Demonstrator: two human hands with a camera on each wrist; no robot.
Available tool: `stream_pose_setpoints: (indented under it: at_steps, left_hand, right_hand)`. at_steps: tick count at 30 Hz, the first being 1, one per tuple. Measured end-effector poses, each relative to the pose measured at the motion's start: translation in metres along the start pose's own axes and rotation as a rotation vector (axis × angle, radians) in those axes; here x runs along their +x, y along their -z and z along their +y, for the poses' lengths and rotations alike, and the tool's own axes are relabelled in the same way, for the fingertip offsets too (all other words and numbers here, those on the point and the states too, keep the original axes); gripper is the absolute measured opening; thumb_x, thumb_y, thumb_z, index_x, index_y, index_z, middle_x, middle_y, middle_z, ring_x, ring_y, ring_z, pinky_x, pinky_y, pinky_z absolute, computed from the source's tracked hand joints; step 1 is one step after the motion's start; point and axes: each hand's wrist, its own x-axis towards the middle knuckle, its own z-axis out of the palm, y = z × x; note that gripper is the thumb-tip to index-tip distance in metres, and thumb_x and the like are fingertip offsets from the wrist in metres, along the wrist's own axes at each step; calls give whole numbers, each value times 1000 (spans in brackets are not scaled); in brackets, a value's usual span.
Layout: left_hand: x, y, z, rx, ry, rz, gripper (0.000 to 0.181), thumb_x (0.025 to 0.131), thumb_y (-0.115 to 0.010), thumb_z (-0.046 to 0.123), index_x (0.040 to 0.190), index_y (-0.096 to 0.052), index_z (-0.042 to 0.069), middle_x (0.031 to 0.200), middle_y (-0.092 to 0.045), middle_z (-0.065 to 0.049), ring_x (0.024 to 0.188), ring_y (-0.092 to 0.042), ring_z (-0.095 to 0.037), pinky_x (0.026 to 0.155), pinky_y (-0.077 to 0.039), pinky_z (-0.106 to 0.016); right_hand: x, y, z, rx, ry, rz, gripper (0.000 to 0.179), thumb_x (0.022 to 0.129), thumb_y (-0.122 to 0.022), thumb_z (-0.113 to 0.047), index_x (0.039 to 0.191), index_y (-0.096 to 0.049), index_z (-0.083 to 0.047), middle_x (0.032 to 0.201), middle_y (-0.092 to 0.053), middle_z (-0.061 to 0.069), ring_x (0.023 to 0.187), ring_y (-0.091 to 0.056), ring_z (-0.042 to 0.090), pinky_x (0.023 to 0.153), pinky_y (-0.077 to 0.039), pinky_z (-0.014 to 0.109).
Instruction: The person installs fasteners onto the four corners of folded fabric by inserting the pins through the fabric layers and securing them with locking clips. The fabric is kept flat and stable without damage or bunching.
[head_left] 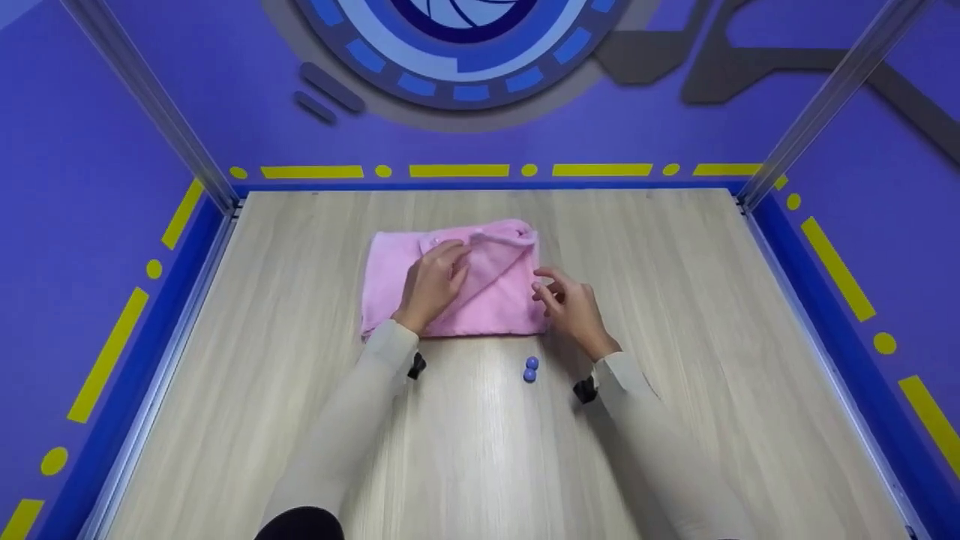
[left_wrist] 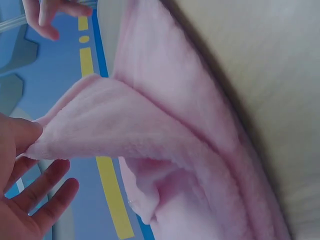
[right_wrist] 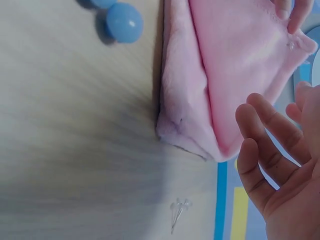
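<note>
A folded pink plush cloth [head_left: 495,319] lies on the wooden table, its upper layer turned back so that a diagonal edge crosses it. In the left wrist view, the thumb and a finger of my left hand [left_wrist: 20,185] pinch a raised corner of the cloth [left_wrist: 115,117]; the other fingers are spread. Beside the cloth's right edge hovers my right hand [head_left: 574,307], fingers loosely bent and holding nothing. A small clear bead-like piece [right_wrist: 291,46] shows near the lifted corner in the right wrist view.
Two small blue balls [head_left: 531,368] sit side by side on the table [head_left: 465,450] in front of the cloth. Several thin clear-headed pins [right_wrist: 178,212] lie right of the cloth. Blue-purple panels [head_left: 480,142] with yellow marks wall the table's back and sides.
</note>
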Motion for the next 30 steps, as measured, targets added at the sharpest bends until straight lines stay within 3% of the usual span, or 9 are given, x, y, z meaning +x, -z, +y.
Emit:
stream_pose_setpoints:
  at_steps: [3, 11, 18, 25, 30]
  left_hand:
    - [1, 1, -9, 37, 14, -9, 37, 89, -75, 2, 125, -71, 0, 129, -68, -15, 115, -66, -33, 99, -55, -44]
    - [-1, 0, -34, 122, 155, -166, 70, 90, -78, 17, 151, -48, 2, 154, -49, -15, 115, -60, -42, 93, -51, -56]
    - [-1, 0, -53, 86, 229, -226, 75, 94, -73, 24, 157, -38, 2, 163, -37, -13, 118, -58, -47, 95, -50, -61]
    - [-3, 0, -63, 71, 296, -291, 83, 97, -69, 32, 163, -25, 8, 170, -23, -9, 131, -53, -45, 99, -49, -59]
    - [-7, -4, -74, 103, 370, -393, 83, 101, -60, 44, 165, -17, 12, 172, -14, -7, 147, -37, -38, 112, -35, -64]
  right_hand:
    - [-1, 1, 2, -19, -9, 3, 28, 104, -62, -24, 127, -68, -9, 85, -77, 4, 61, -68, 20, 53, -54, 25]
    - [-7, 2, 6, -12, -47, -19, 30, 104, -63, -23, 127, -68, -5, 84, -77, 4, 67, -71, 28, 57, -55, 25]
    - [-9, 3, 10, -52, -23, -9, 28, 104, -63, -24, 125, -69, -7, 81, -77, 4, 68, -72, 26, 56, -53, 28]
    - [-13, 5, 13, -62, -59, -12, 29, 104, -63, -23, 127, -69, -6, 82, -77, 6, 67, -70, 21, 56, -51, 28]
    - [-16, 8, 16, -73, -79, -9, 29, 104, -63, -23, 128, -68, -7, 82, -77, 5, 65, -64, 14, 56, -49, 27]
